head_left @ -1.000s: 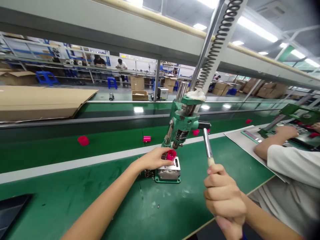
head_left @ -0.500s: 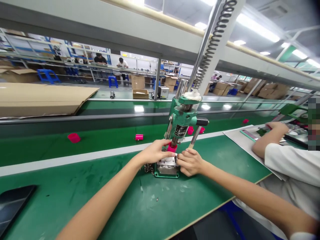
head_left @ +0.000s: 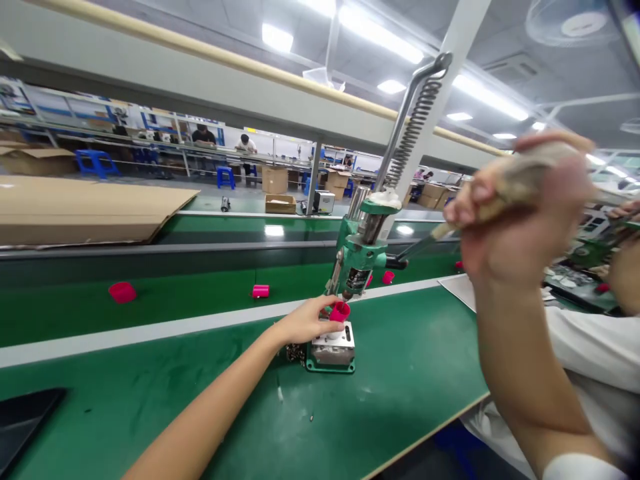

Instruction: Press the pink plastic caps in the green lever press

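Note:
A green hand-lever press (head_left: pixel 361 267) stands on the green workbench (head_left: pixel 400 360). Between the thumb and fingers of my left hand (head_left: pixel 313 319) is a pink plastic cup (head_left: pixel 340 311), held under the ram at the silver fixture block (head_left: pixel 345 335) on the press base. The cup's open top faces up, with the ram tip just above or at its mouth; I cannot tell which. My right hand (head_left: pixel 525 200), raised at the right and blurred, is wrapped round the lever handle (head_left: pixel 523 179), whose rod (head_left: pixel 425 241) runs back to the press.
Pink cups (head_left: pixel 123 292) lie on the green conveyor belt (head_left: pixel 190 293) behind the bench. A black tray (head_left: pixel 30 427) sits at left front, cardboard sheets (head_left: pixel 90 207) at back left. A co-worker's sleeve (head_left: pixel 590 340) is close on the right. A spring (head_left: pixel 415 127) hangs above the press.
My right hand has swung the lever up and to the right from low beside the press. The ram has risen out of the cup, and my left hand still holds it.

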